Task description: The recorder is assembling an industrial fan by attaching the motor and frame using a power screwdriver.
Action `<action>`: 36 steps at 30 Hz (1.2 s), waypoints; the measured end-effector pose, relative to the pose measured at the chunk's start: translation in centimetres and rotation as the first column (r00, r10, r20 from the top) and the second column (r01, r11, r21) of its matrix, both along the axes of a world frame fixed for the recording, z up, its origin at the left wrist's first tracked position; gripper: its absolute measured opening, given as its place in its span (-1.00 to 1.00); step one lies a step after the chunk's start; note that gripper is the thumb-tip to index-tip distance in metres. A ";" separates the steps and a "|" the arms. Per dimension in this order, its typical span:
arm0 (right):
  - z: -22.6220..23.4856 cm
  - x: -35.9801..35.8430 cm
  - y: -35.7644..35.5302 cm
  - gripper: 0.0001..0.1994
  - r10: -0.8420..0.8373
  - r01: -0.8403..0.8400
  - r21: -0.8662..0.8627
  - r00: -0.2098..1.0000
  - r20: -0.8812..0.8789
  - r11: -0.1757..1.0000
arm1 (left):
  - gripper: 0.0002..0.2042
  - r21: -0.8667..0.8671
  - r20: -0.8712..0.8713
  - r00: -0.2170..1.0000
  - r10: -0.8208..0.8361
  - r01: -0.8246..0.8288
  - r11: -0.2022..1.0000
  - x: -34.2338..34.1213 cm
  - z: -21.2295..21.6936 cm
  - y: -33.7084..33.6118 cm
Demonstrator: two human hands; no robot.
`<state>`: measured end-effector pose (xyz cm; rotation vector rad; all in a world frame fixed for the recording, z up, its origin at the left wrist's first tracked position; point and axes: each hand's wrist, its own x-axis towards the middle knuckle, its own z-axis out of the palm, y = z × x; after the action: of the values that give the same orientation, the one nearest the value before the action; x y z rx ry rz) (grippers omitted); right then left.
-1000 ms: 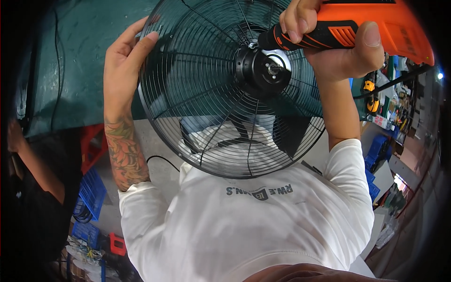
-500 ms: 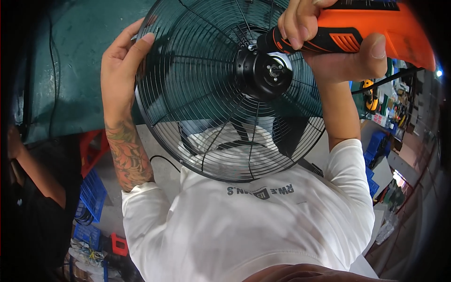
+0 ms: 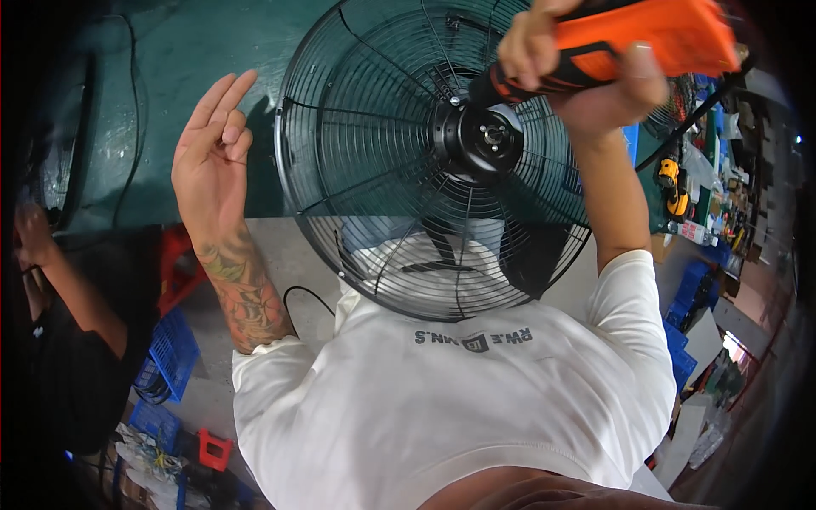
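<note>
A round black wire fan guard stands in front of me, with a black motor hub at its middle. My right hand grips an orange and black power screwdriver, whose dark nose points down at the hub's upper edge. My left hand is raised to the left of the guard, a short gap from its rim, fingers apart and holding nothing. The screwdriver's tip is hidden behind the guard wires.
Another person in black works at the far left. Blue crates and a red object lie low on the left. A black cable runs over the grey surface. A yellow tool and cluttered shelves fill the right.
My left hand has let go of the guard's left rim and moved away to the left, fingers opening. The right hand stays on the screwdriver at the hub.
</note>
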<state>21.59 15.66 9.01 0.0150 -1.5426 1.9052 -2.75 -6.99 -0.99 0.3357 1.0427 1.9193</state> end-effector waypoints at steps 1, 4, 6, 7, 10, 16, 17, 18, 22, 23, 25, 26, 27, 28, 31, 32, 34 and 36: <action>1.6 0.5 0.5 -0.39 0.050 -0.051 0.127 0.999 0.012 0.991 | -0.48 -0.011 -0.015 1.000 0.027 -0.027 1.000 0.3 0.8 -0.3; 5.6 2.8 1.5 -0.42 0.051 -0.064 0.306 0.998 0.049 0.950 | -0.50 0.075 0.046 0.999 -0.017 0.013 0.997 1.6 3.6 -0.6; 6.6 4.2 2.3 -0.35 0.190 -0.193 0.336 0.981 0.041 0.922 | -0.52 0.032 0.075 0.997 0.016 -0.019 0.999 3.3 4.8 -0.1; 6.7 4.9 2.4 -0.29 0.279 -0.265 0.340 0.960 0.006 0.902 | -0.52 0.170 0.112 0.980 -0.166 0.146 0.975 4.2 5.3 0.3; 6.1 7.4 2.3 -0.28 0.365 -0.330 0.281 0.927 -0.082 0.901 | -0.55 0.107 0.137 0.908 -0.396 0.384 0.917 7.3 6.5 1.4; 5.0 12.8 1.1 -0.35 0.314 -0.277 0.261 0.943 -0.113 0.925 | -0.67 -0.283 -0.029 0.748 -0.663 0.630 0.723 13.2 7.1 4.2; 4.5 13.3 0.7 -0.34 0.290 -0.256 0.237 0.949 -0.122 0.937 | -0.68 -0.307 0.007 0.699 -0.715 0.682 0.664 14.0 7.1 4.2; 4.0 13.7 0.5 -0.34 0.271 -0.235 0.239 0.953 -0.134 0.942 | -0.69 -0.328 0.041 0.644 -0.764 0.731 0.598 14.7 7.0 4.1; 2.5 14.6 -0.5 -0.34 0.277 -0.249 0.166 0.945 -0.173 0.954 | -0.58 -0.323 0.121 0.542 -0.832 0.814 0.483 16.3 6.2 3.5; 2.3 14.7 -0.7 -0.34 0.282 -0.256 0.158 0.944 -0.171 0.954 | -0.54 -0.357 0.116 0.557 -0.823 0.796 0.488 16.5 6.0 3.5; 2.0 15.1 -1.1 -0.34 0.280 -0.257 0.144 0.943 -0.179 0.956 | -0.54 -0.380 0.125 0.599 -0.791 0.766 0.519 16.5 6.0 3.4; 1.9 15.3 -1.2 -0.34 0.261 -0.238 0.142 0.948 -0.180 0.961 | -0.54 -0.408 0.123 0.634 -0.764 0.734 0.544 16.3 6.1 3.4; 1.9 15.5 -1.4 -0.34 0.223 -0.196 0.156 0.959 -0.175 0.968 | -0.52 -0.391 0.160 0.673 -0.722 0.715 0.580 16.1 6.3 3.6; 1.9 15.7 -1.6 -0.34 0.235 -0.211 0.137 0.953 -0.190 0.968 | -0.52 -0.400 0.156 0.671 -0.725 0.714 0.575 15.6 6.6 3.7; 1.7 16.1 -2.2 -0.36 0.193 -0.179 0.087 0.959 -0.205 0.980 | -0.47 -0.322 0.073 0.754 -0.653 0.637 0.700 13.0 7.7 4.3; 1.6 16.1 -2.3 -0.38 0.198 -0.189 0.062 0.957 -0.211 0.980 | -0.46 -0.151 0.050 0.801 -0.596 0.596 0.788 11.8 8.0 4.5; 1.4 16.0 -2.5 -0.39 0.204 -0.200 0.041 0.951 -0.234 0.979 | -0.47 0.007 0.091 0.887 -0.452 0.453 0.891 10.7 7.8 4.7; 1.2 15.9 -2.6 -0.41 0.170 -0.168 0.027 0.959 -0.228 0.985 | -0.47 -0.058 0.153 0.840 -0.521 0.534 0.844 10.8 6.9 4.8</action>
<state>37.50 13.04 10.26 0.3691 -1.4295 1.9509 8.07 -2.19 5.90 0.3886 0.8431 1.3653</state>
